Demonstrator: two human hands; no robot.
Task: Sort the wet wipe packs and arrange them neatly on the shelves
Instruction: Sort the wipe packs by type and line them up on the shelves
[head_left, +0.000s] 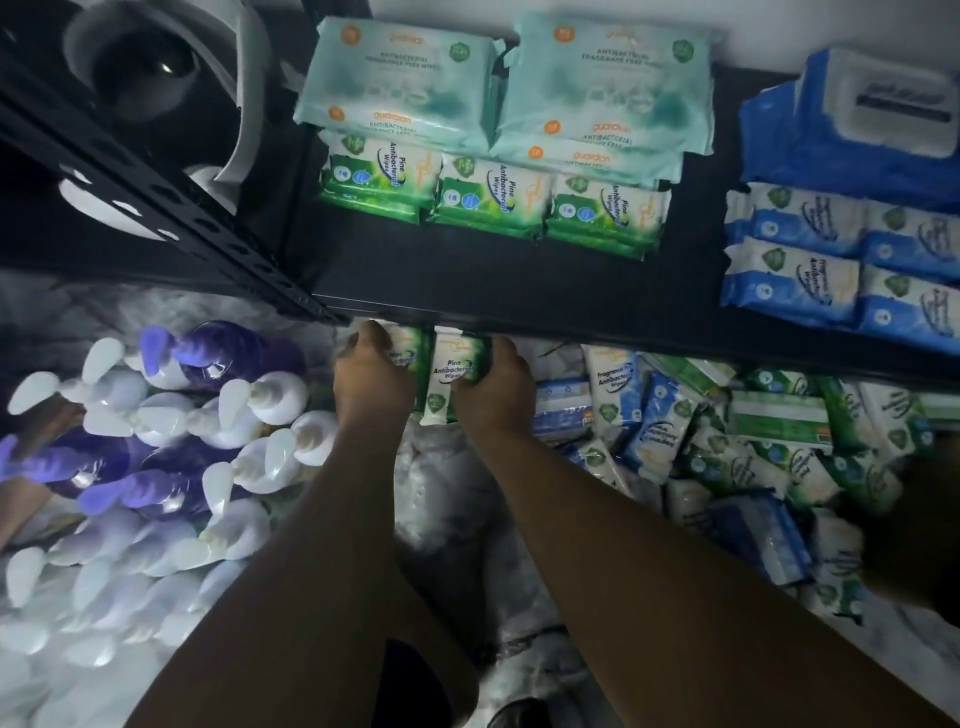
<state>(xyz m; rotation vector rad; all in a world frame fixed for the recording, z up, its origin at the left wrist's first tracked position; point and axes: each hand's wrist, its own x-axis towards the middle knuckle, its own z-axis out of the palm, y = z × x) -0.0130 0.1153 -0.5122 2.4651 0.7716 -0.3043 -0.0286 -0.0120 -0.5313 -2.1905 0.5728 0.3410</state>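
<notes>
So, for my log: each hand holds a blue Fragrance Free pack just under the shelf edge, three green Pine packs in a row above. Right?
No: the head view shows the left hand and right hand each holding a green Pine pack, not blue. The rest stands.

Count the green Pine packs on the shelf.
3 show, in a row before the teal packs: left pack, middle pack, right pack. Each seems stacked on another, so more may be hidden.

Dim, bluish light comes from above, and the wall (769, 36) behind the shelf (467, 280) is brightest. Deep shadow lies under the shelf and at far left. Glare washes out the blurred bottles (156, 545) lower left. Straight edges bow towards the corners
</notes>
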